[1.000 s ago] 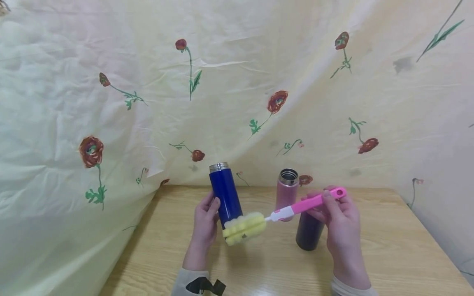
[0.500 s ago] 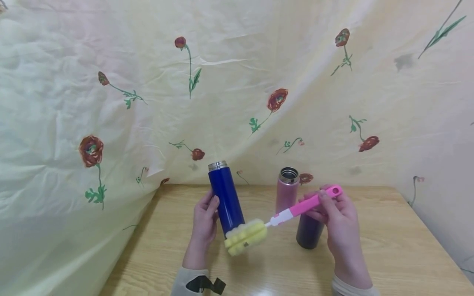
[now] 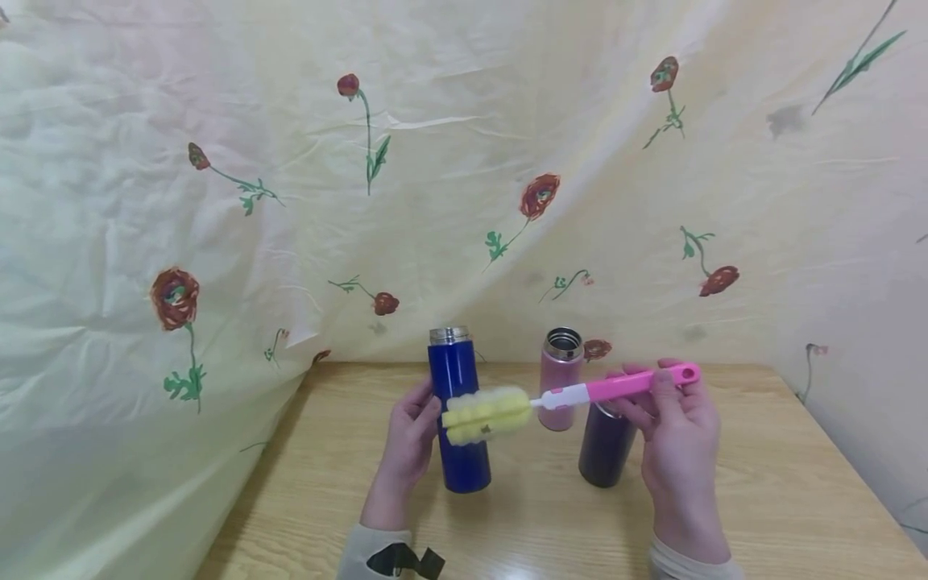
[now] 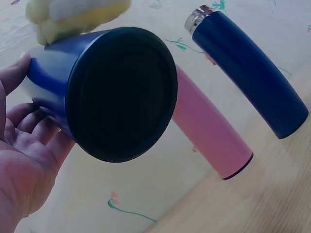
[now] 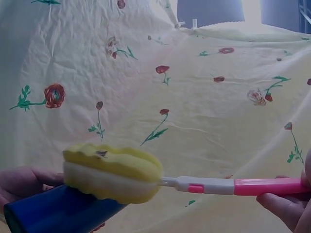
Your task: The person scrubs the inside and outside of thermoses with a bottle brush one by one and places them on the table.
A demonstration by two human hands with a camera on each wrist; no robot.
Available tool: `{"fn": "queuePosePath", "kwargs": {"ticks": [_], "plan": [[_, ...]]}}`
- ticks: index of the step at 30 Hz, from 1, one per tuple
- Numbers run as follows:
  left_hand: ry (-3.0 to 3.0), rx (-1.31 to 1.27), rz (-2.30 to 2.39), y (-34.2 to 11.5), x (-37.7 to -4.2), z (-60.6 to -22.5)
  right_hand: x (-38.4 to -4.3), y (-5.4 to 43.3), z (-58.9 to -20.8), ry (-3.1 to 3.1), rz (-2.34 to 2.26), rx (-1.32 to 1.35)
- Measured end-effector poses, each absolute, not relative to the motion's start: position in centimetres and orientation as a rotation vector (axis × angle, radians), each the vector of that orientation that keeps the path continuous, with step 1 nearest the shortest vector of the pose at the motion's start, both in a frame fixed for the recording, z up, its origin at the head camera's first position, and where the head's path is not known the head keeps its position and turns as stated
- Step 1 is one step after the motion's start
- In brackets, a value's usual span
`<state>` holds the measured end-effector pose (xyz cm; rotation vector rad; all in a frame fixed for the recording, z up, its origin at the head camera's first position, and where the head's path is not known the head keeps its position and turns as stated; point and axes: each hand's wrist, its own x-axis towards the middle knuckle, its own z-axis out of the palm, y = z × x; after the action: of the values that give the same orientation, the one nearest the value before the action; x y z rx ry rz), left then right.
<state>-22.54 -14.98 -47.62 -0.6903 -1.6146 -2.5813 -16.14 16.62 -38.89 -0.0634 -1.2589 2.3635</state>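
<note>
My left hand [image 3: 408, 439] grips a blue vacuum flask [image 3: 455, 370] by its side. The flask is lidless, with a bare steel threaded neck, and leans slightly; its dark base [image 4: 121, 94] faces the camera in the left wrist view. With my right hand [image 3: 680, 439] I hold a bottle brush [image 3: 623, 387] by its pink handle, fingers and thumb pinching it near the end. The brush's yellow and white sponge head [image 5: 114, 172] lies across the side of the blue flask and overlaps it in the head view.
Behind the brush stands an open pink flask [image 3: 558, 374] with a steel neck. A dark blue flask [image 3: 605, 451] stands nearer, partly hidden by my right hand. All this is over a wooden table [image 3: 536, 515], with a flower-printed cloth [image 3: 435, 161] hanging behind.
The blue flask has shifted right and turned more upright. The brush has moved up and swung closer to level, so its sponge now crosses the flask's middle instead of its lower end.
</note>
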Motion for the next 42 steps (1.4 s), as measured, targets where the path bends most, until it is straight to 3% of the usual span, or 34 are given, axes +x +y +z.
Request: {"fn": "queuePosePath", "kwargs": {"ticks": [14, 27, 34, 42], "plan": [[-1.667, -0.924, -2.549, -14.5, -22.2, -48.0, -16.5, 15.9, -38.5, -0.659, 2.389, -0.027], [-1.803, -0.756, -2.487, -14.0, -22.2, -47.9, -16.6, 15.0, -38.6, -0.583, 2.298, 0.040], [-1.810, -0.797, -2.471, -13.6, -22.4, -47.5, -16.7, 15.2, -38.8, -0.572, 2.287, 0.060], [-1.869, -0.604, -2.426, -13.6, -22.1, -47.0, -16.7, 15.6, -38.8, -0.689, 2.264, 0.019]]}}
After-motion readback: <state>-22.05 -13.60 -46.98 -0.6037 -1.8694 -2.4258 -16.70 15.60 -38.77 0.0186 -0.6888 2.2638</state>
